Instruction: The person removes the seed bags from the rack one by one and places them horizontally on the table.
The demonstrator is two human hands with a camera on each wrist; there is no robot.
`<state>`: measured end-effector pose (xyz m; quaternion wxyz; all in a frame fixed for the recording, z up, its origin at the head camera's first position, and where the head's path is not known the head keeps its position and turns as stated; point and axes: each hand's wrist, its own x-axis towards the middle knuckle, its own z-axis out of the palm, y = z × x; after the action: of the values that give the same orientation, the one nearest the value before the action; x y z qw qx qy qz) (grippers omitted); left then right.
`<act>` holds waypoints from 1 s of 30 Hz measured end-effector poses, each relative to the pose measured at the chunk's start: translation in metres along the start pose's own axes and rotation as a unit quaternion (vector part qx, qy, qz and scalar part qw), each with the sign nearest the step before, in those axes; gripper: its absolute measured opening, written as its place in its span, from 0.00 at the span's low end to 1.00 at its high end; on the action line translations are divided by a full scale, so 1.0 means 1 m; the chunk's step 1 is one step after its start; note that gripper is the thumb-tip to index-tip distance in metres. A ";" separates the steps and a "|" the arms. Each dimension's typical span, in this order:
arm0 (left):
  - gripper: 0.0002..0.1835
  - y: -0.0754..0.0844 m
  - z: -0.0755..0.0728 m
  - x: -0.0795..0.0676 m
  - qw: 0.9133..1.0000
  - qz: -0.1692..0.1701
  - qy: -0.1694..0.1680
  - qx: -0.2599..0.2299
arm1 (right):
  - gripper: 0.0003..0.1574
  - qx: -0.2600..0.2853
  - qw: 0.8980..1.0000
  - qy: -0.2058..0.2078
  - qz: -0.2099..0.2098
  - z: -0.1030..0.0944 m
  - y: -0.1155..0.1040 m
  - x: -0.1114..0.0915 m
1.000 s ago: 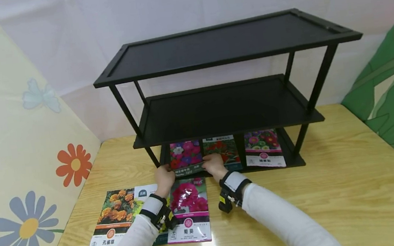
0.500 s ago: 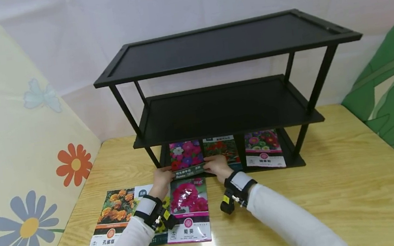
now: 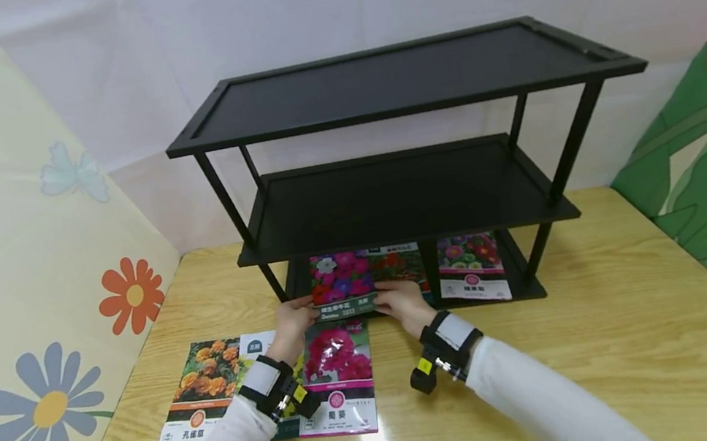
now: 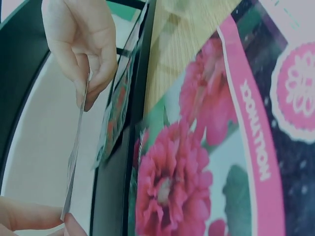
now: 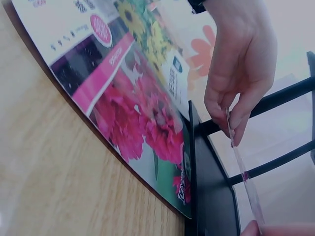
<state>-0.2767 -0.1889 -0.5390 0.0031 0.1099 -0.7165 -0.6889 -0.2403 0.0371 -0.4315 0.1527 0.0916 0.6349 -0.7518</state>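
Note:
A petunia seed packet [image 3: 342, 281] with pink, red and purple flowers is held at the front of the bottom shelf, overlapping the left part of a red-flowered packet [image 3: 396, 263]. My left hand [image 3: 290, 329] pinches its lower left corner, and my right hand [image 3: 406, 305] pinches the lower right one. Both wrist views show the packet [image 4: 74, 162] edge-on, stretched between the two hands and raised off the shelf. Its upper part is hidden by the middle shelf in the head view.
A black three-tier rack [image 3: 400, 196] stands on the wooden table [image 3: 632, 333]. Another flower packet [image 3: 472, 268] leans at the bottom right. In front lie a marigold packet [image 3: 205, 393], a partly covered yellow-flowered packet [image 3: 256, 346] and a hollyhock packet [image 3: 336, 381].
Both hands have shifted the petunia packet slightly right and toward me. It now covers part of the red-flowered packet, and the dark gap between them is gone.

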 end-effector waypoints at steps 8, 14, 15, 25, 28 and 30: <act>0.21 0.044 0.016 -0.044 1.000 0.017 0.015 0.012 | 0.26 0.007 1.000 0.013 0.003 -0.004 -0.007 -0.022; 0.20 0.041 0.018 -0.048 0.999 0.052 -0.004 -0.004 | 0.26 0.002 1.000 0.009 0.000 -0.009 -0.007 -0.031; 0.20 0.040 0.020 -0.049 0.999 0.041 0.001 -0.001 | 0.26 0.004 1.000 0.011 0.000 -0.010 -0.008 -0.034; 0.20 0.123 0.039 -0.123 0.999 -0.022 -0.013 0.022 | 0.25 0.019 1.000 0.017 0.013 -0.021 -0.007 -0.053; 0.19 0.125 0.040 -0.129 1.000 -0.015 -0.013 0.024 | 0.26 0.017 1.000 0.013 0.018 -0.025 -0.006 -0.057; 0.19 0.124 0.042 -0.131 0.999 -0.011 -0.012 0.028 | 0.26 0.015 1.000 0.011 0.020 -0.027 -0.006 -0.061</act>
<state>-0.1739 -0.1233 -0.3997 -0.0167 0.1094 -0.7345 -0.6695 -0.1872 0.0713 -0.4103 0.1595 0.1150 0.6229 -0.7571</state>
